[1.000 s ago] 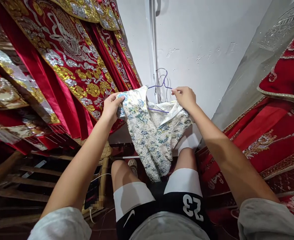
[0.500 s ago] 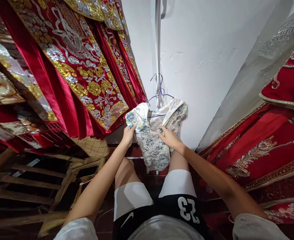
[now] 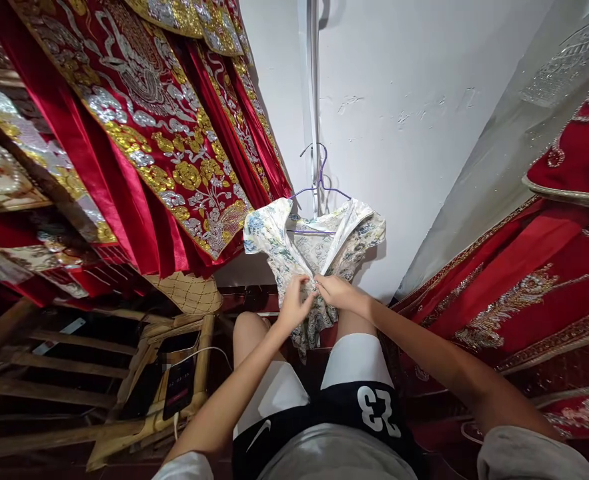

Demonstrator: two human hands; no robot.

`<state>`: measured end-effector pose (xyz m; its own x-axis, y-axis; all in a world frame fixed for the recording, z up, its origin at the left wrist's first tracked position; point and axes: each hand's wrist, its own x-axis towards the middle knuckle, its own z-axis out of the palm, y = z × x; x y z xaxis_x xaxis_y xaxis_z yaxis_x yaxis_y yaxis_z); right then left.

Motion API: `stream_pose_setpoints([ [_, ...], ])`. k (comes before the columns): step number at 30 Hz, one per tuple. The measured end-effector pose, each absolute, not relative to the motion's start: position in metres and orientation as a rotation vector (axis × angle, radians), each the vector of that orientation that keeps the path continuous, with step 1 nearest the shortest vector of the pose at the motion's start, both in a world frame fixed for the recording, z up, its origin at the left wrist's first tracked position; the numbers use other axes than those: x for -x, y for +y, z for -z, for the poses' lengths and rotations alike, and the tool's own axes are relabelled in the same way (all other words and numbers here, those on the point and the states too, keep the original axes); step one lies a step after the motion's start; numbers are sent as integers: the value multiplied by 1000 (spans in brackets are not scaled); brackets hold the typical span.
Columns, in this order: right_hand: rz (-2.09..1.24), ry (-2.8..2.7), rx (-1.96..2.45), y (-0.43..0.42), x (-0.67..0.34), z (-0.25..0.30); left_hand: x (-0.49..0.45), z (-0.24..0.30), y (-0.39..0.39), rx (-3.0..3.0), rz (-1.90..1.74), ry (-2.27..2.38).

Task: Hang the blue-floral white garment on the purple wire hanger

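Note:
A short-sleeved blouse (image 3: 269, 230) with a blue and green floral print on white hangs on a thin purple hanger (image 3: 323, 183). Its V-shaped neckline is spread apart at the top. At the front, below the neckline, my left hand (image 3: 295, 303) pinches the left edge of the opening. Right beside it, my right hand (image 3: 331, 291) grips the other edge, fingers pressed together. The two hands almost touch, and they hide the cloth between them. The lower part of the blouse hangs gathered below my hands, between my knees.
Red drapes (image 3: 174, 147) with gold and silver embroidery hang on the left. More beaded red cloth (image 3: 539, 287) fills the right side. A wooden slatted chair (image 3: 74, 370) stands at lower left, with a phone (image 3: 179, 387) and white cable on it. A white wall (image 3: 399, 100) rises behind the hanger.
My left hand has moved from the left sleeve to the middle of the blouse front. My right hand has dropped slightly to meet it. The neckline now lies wider and the shoulders are spread.

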<state>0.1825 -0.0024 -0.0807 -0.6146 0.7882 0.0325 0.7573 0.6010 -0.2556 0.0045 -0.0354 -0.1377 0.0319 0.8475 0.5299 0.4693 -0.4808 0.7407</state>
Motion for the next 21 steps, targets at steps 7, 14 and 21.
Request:
stream_pose_setpoints([
  [7,-222,-2693,1247,-9,-190,50,-42,139,-26,-1744,-1486,1215],
  [14,-70,-2848,1041,1,-200,25,-52,131,-35,-1791,-1383,1197],
  [21,162,-2483,1058,55,-223,-52,-36,140,-46,-2192,-979,1379],
])
